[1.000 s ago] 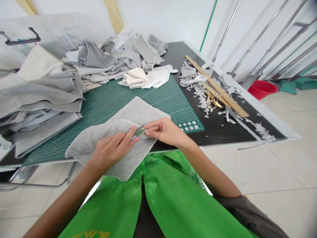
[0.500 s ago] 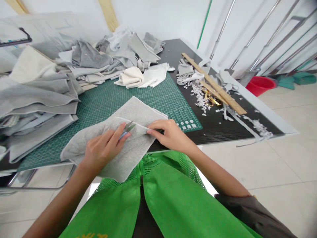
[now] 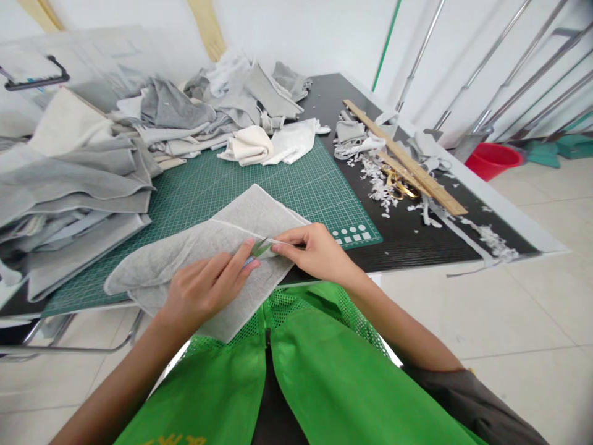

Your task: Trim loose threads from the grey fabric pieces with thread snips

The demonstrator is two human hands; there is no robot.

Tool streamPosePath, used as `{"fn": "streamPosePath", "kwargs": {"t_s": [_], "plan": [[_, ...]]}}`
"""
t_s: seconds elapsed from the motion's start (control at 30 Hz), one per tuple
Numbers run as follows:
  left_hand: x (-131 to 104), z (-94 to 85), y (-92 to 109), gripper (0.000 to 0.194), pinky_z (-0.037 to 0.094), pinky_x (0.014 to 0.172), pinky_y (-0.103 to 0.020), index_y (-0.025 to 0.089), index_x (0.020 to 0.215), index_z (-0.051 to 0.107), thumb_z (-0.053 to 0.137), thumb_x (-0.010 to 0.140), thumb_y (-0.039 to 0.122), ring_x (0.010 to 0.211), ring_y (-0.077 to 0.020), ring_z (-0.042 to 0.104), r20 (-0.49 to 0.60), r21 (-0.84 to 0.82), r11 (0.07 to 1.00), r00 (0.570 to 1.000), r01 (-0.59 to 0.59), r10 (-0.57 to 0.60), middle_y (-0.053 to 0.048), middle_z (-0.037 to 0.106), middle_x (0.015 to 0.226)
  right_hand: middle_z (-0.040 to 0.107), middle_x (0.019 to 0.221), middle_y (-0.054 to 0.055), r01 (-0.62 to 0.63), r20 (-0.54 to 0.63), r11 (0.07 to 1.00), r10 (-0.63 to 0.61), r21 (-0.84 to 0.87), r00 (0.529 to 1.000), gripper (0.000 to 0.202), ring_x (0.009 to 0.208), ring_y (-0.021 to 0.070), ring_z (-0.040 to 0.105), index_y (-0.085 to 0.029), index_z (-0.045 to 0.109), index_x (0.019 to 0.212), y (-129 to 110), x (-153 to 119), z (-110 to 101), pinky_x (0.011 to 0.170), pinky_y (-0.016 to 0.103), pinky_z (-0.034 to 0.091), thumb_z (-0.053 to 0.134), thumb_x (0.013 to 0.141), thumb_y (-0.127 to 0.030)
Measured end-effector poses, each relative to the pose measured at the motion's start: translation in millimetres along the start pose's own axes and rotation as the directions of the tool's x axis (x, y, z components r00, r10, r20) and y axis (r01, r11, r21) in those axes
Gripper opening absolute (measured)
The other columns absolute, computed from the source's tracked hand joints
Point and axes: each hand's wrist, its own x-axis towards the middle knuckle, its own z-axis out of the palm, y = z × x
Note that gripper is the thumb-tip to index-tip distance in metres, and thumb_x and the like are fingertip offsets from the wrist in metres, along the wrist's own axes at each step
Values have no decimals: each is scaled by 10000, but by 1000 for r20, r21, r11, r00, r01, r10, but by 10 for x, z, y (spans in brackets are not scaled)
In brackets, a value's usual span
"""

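Note:
My left hand (image 3: 210,281) is closed around small thread snips (image 3: 260,248), with a bit of blue showing at the fingers. Their blades point right and lie against the raised edge of a grey cloth (image 3: 236,210). That edge is pinched between the thumb and fingers of my right hand (image 3: 308,247), just beyond the blade tips. The cloth spreads over the table's near edge, and its lower corner hangs against a green vest. Most of the snips' body is hidden by my left fingers.
A green cutting mat (image 3: 319,185) covers much of the dark table. Grey and white cloths are piled (image 3: 83,167) at the left and back. To the right lie wooden rulers (image 3: 407,157), gold-handled scissors (image 3: 397,185) and fabric scraps (image 3: 377,179). A red bucket (image 3: 493,161) stands on the floor.
My left hand has moved right with the snips, bringing the blades up to the cloth edge beside my right fingers. The right hand keeps its pinch.

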Motion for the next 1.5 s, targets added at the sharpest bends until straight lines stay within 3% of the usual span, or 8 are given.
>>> {"fn": "streamPosePath", "kwargs": {"t_s": [0.27,0.6,1.07,1.5], "plan": [[-49,31,-18,601,392,530,-265,92,1403,521,738,865,247,480,-94,513,5,25,999,999,-33,32,52,589,599,795,858,45,-27,17,999,26,32,999,174,758,164,707,-162,794,861,11,7,-2,671,247,492,660,878,-272],[-91,97,-4,574,393,488,-259,161,1418,506,705,884,233,445,-98,511,-6,16,1000,1000,6,-6,60,610,583,763,773,15,-31,49,999,29,41,998,190,687,140,642,-167,797,879,32,15,-12,642,243,466,655,886,-293],[-80,160,69,577,399,489,-264,98,1379,532,740,858,233,447,-91,506,-65,32,999,998,22,-20,54,598,585,788,851,27,-32,60,996,27,81,998,182,695,133,646,-179,805,915,19,27,-7,652,242,470,655,878,-275],[-22,143,102,583,360,492,-265,40,1347,557,762,851,267,462,-86,470,-39,74,997,999,8,-5,56,552,589,739,731,10,-5,50,999,2,50,999,192,632,110,603,-136,774,815,16,29,-2,601,218,435,645,883,-261]]}}
